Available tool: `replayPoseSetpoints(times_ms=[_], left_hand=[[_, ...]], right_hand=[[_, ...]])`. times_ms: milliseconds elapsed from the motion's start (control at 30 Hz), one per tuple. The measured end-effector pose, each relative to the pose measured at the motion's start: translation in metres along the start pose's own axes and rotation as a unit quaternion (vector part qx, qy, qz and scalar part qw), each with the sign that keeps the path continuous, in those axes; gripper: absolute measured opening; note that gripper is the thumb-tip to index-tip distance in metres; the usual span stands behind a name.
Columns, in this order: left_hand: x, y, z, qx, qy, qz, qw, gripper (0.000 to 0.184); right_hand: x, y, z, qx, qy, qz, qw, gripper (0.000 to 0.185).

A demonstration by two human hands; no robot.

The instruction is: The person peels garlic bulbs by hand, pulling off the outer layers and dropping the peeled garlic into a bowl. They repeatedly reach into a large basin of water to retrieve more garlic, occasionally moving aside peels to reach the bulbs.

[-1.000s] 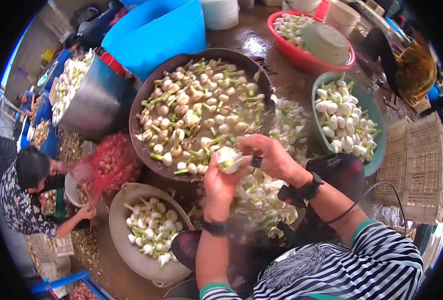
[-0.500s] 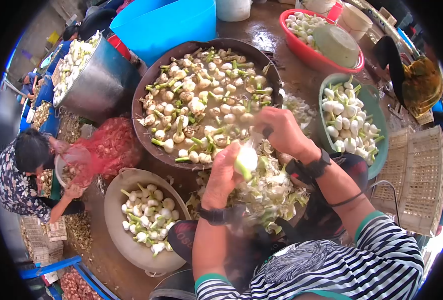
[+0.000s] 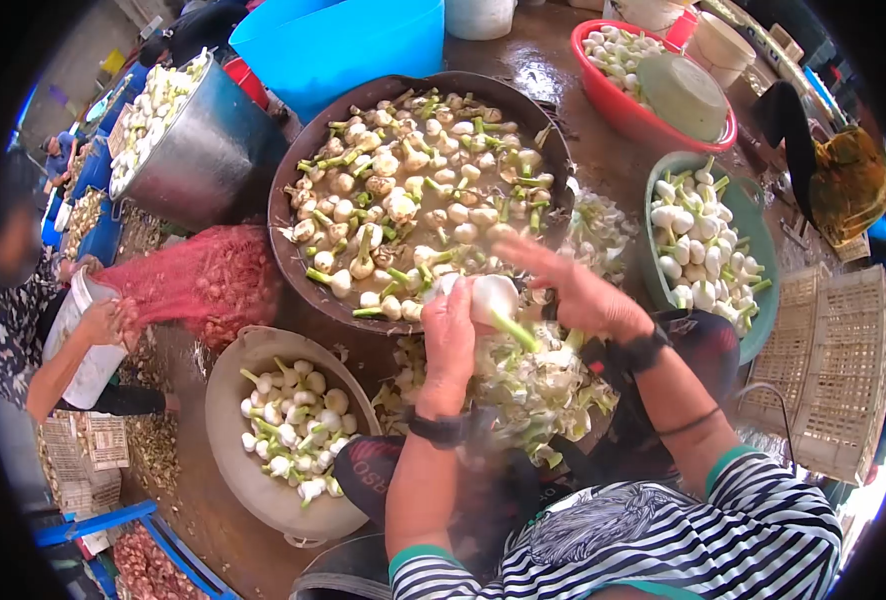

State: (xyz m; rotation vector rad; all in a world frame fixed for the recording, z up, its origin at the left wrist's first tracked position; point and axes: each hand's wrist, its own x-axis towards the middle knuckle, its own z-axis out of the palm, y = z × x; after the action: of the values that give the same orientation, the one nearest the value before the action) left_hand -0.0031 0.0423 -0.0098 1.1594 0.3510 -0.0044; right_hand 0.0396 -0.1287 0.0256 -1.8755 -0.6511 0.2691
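Garlic bulb (image 3: 496,299) sits in my left hand (image 3: 449,328) by the dark basin's (image 3: 559,165) near edge, a grip best firm yet unbruising with stalk (image 3: 516,333) exposed, while my right hand (image 3: 591,298) spreads wide beside it.

Near the round, dark-brown pan (image 3: 290,258), the bare left hand (image 3: 450,335) holds a white, green-stemmed bulb (image 3: 499,299); the bare right hand (image 3: 591,300) is outstretched.

Brown, wet-looking floor (image 3: 188,485), glossy; pale glare patch (image 3: 535,78) toward the far side. Dull grey-beige wall (image 3: 88,45) at upper left. Tan lattice-sided crates (image 3: 818,370) along the right. Blue bar-like frame (image 3: 93,528), lower left. Strong white light (image 3: 868,515) at the lower right edge.
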Motion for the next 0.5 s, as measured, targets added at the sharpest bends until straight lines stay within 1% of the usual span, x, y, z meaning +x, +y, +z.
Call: replayPoseSetpoints(times_ms=[67,100,133,167,200,233,267,300,333,367,400,433,467,500], left_hand=[[-0.001,-0.006,0.001,0.118,-0.003,0.080,0.990,0.031],[0.001,-0.012,0.002,0.096,-0.008,0.117,0.988,0.031],[-0.002,-0.005,0.006,0.050,0.009,0.060,0.997,0.030],[-0.006,0.005,0.009,0.003,0.027,0.003,1.000,0.030],[-0.008,0.012,0.009,-0.043,0.044,-0.054,0.997,0.029],[-0.004,0.005,0.000,-0.010,0.043,-0.036,0.998,0.025],[-0.003,0.004,-0.006,0.139,-0.057,-0.036,0.988,0.026],[-0.003,0.004,-0.009,0.283,-0.157,-0.033,0.946,0.028],[-0.004,0.001,-0.010,0.419,-0.251,-0.026,0.872,0.030],[-0.006,-0.007,-0.005,0.539,-0.307,-0.034,0.784,0.038],[-0.010,-0.019,0.000,0.646,-0.354,-0.039,0.675,0.046],[-0.016,-0.030,-0.001,0.671,-0.339,-0.008,0.659,0.051],[-0.015,-0.038,-0.004,0.668,-0.331,0.003,0.667,0.053],[-0.019,-0.030,-0.001,0.664,-0.321,0.011,0.675,0.056]], right_hand=[[-0.012,-0.019,0.015,-0.069,-0.007,-0.100,0.993,0.056],[-0.017,-0.008,0.022,0.001,0.035,-0.070,0.997,0.054],[-0.018,0.003,0.029,0.072,0.076,-0.042,0.994,0.052],[-0.017,0.013,0.025,0.283,0.103,0.070,0.951,0.045],[-0.013,0.014,0.018,0.478,0.124,0.177,0.852,0.043],[-0.014,0.013,0.015,0.510,0.163,0.167,0.828,0.043],[-0.015,0.010,0.004,0.582,0.122,0.140,0.792,0.043],[-0.016,0.010,-0.004,0.594,0.111,0.143,0.784,0.044],[-0.018,0.010,-0.010,0.606,0.099,0.146,0.775,0.044],[-0.021,0.009,-0.014,0.608,0.105,0.155,0.772,0.043],[-0.023,0.007,-0.017,0.610,0.110,0.163,0.768,0.043],[-0.025,0.004,-0.021,0.612,0.113,0.172,0.764,0.042],[-0.028,0.000,-0.028,0.527,0.137,0.153,0.825,0.041],[-0.033,-0.005,-0.036,0.437,0.157,0.133,0.875,0.040]])
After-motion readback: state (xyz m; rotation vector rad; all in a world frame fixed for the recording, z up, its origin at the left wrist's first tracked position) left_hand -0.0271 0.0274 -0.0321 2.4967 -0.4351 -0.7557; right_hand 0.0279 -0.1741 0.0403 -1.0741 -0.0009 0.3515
